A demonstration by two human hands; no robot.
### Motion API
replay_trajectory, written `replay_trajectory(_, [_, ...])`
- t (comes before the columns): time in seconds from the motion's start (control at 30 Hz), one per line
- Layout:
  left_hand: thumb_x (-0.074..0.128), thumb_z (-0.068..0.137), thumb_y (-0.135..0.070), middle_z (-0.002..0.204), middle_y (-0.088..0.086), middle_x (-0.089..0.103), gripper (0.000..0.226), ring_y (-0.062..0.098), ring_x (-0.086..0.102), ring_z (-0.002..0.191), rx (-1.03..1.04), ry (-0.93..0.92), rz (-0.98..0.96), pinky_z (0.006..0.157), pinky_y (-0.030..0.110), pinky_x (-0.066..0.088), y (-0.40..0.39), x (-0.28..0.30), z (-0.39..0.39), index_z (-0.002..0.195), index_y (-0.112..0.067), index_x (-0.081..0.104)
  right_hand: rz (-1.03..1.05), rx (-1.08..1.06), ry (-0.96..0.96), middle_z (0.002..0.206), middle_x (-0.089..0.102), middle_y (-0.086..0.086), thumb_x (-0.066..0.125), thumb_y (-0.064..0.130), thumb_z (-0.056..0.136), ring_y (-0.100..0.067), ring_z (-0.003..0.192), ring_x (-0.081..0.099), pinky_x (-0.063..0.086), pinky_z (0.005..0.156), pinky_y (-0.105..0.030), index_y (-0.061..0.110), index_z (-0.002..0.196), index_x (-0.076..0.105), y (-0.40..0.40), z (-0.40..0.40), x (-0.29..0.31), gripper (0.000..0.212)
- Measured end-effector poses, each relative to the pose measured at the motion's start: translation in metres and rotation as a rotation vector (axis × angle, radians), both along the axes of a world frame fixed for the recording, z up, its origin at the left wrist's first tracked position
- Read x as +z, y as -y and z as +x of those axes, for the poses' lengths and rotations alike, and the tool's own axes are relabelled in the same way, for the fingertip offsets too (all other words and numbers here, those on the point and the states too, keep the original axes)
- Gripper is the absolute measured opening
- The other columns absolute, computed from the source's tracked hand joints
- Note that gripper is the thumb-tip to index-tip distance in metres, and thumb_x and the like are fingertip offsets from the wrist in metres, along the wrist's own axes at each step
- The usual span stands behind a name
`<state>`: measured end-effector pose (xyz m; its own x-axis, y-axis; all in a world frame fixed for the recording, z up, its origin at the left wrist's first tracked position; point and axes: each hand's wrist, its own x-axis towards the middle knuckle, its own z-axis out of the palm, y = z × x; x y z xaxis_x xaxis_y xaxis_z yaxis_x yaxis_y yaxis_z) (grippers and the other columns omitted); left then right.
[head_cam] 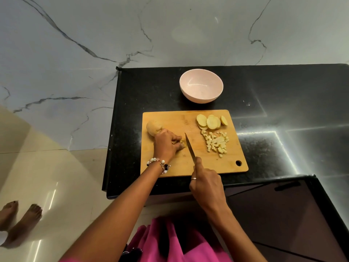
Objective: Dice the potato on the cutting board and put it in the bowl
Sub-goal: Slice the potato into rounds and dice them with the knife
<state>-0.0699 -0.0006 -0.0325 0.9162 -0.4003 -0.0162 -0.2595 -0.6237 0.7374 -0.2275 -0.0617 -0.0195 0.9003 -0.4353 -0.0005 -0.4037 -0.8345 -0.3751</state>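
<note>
A wooden cutting board [177,118] lies on the black counter. My left hand [166,143] pins down a small stack of potato pieces [182,143] with curled fingers. Behind that hand lies an uncut chunk of potato [153,127]. My right hand [205,183] grips the handle of a knife [190,148], whose blade stands just right of the held pieces. Round potato slices [210,121] lie at the board's far right, with a heap of diced potato [217,143] below them. A pale pink bowl [201,86] stands beyond the board; nothing shows inside it.
The black counter [283,110] ends at a left edge near the board, with light floor tiles [47,176] below. Another person's bare feet [20,214] stand at the lower left. A dark cabinet front [283,214] is at the lower right.
</note>
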Motion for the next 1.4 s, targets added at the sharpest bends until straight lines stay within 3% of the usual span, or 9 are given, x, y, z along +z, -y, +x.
replay_trajectory(0.37, [0.082,0.067,-0.015,0.099,0.0,0.059,0.035,0.011,0.055,0.084,0.01,-0.022,-0.012,0.081,0.027,0.051,0.001,0.001,-0.002,0.1,-0.009,0.072,-0.056,0.011,-0.072,0.087,0.061,-0.014,0.035,0.015,0.095,-0.032,0.076,0.058,0.034,0.056,-0.034,0.008,0.147,0.019,-0.005,0.019,0.005,0.055])
replay_trajectory(0.6, [0.082,0.066,-0.014,0.095,-0.001,0.061,0.033,0.009,0.055,0.082,0.001,-0.023,-0.033,0.079,0.022,0.049,0.0,-0.001,0.0,0.097,-0.009,0.073,-0.121,0.056,-0.083,0.082,0.062,-0.018,0.04,0.004,0.087,-0.029,0.059,0.044,0.028,0.052,-0.033,-0.001,0.145,0.022,-0.006,0.023,0.003,0.061])
replay_trajectory(0.7, [0.083,0.064,-0.014,0.094,0.0,0.063,0.032,0.006,0.052,0.082,-0.01,-0.031,-0.03,0.076,0.014,0.042,0.0,0.001,0.003,0.095,-0.009,0.074,-0.177,0.071,-0.137,0.057,0.057,-0.016,0.06,-0.001,0.071,-0.029,0.04,0.046,0.008,0.039,-0.024,-0.01,0.13,0.047,-0.007,0.033,0.002,0.061])
replay_trajectory(0.8, [0.084,0.063,-0.014,0.093,0.001,0.065,0.033,0.009,0.057,0.083,0.008,-0.021,-0.051,0.079,0.021,0.048,0.001,-0.001,0.001,0.094,-0.008,0.074,-0.183,0.052,-0.097,0.042,0.046,-0.008,0.074,-0.003,0.049,-0.02,0.027,0.032,-0.008,0.043,-0.019,-0.01,0.113,0.061,-0.015,0.018,-0.005,0.066])
replay_trajectory(0.9, [0.083,0.065,-0.014,0.093,0.001,0.063,0.032,0.011,0.058,0.079,0.022,-0.017,-0.062,0.078,0.027,0.052,0.001,-0.004,-0.001,0.095,-0.007,0.074,-0.128,0.04,-0.139,0.046,0.05,-0.008,0.073,0.0,0.055,-0.023,0.03,0.042,0.007,0.035,-0.023,-0.008,0.118,0.059,-0.018,-0.004,-0.002,0.065])
replay_trajectory(1.1, [0.08,0.068,-0.009,0.091,0.0,0.063,0.027,0.012,0.059,0.081,0.02,-0.011,-0.084,0.076,0.03,0.054,-0.002,-0.005,-0.003,0.094,-0.006,0.073,-0.047,0.023,-0.009,0.074,0.062,-0.014,0.039,0.01,0.09,-0.031,0.062,0.056,0.032,0.051,-0.033,0.003,0.143,0.031,-0.006,0.009,0.001,0.054])
replay_trajectory(1.2, [0.078,0.072,-0.011,0.093,0.0,0.063,0.025,0.007,0.055,0.081,0.019,0.017,-0.085,0.075,0.022,0.052,-0.003,-0.006,-0.005,0.096,-0.006,0.073,-0.024,0.014,-0.005,0.086,0.063,-0.015,0.036,0.014,0.094,-0.031,0.072,0.058,0.033,0.056,-0.033,0.007,0.146,0.022,-0.005,0.013,0.002,0.055])
replay_trajectory(1.33, [0.079,0.071,-0.011,0.092,0.001,0.064,0.024,0.007,0.056,0.079,0.031,0.025,-0.099,0.074,0.024,0.052,-0.003,-0.007,-0.005,0.094,-0.006,0.074,-0.102,0.026,-0.065,0.085,0.062,-0.014,0.035,0.009,0.091,-0.029,0.065,0.05,0.031,0.055,-0.033,0.003,0.147,0.019,-0.01,0.021,0.001,0.058])
replay_trajectory(1.4, [0.079,0.07,-0.01,0.091,0.001,0.063,0.025,0.009,0.058,0.08,0.022,0.023,-0.101,0.075,0.027,0.053,-0.002,-0.007,-0.005,0.094,-0.006,0.074,-0.169,0.038,-0.073,0.076,0.061,-0.017,0.044,0.004,0.086,-0.032,0.058,0.052,0.027,0.05,-0.032,-0.004,0.142,0.029,-0.01,0.032,0.002,0.058])
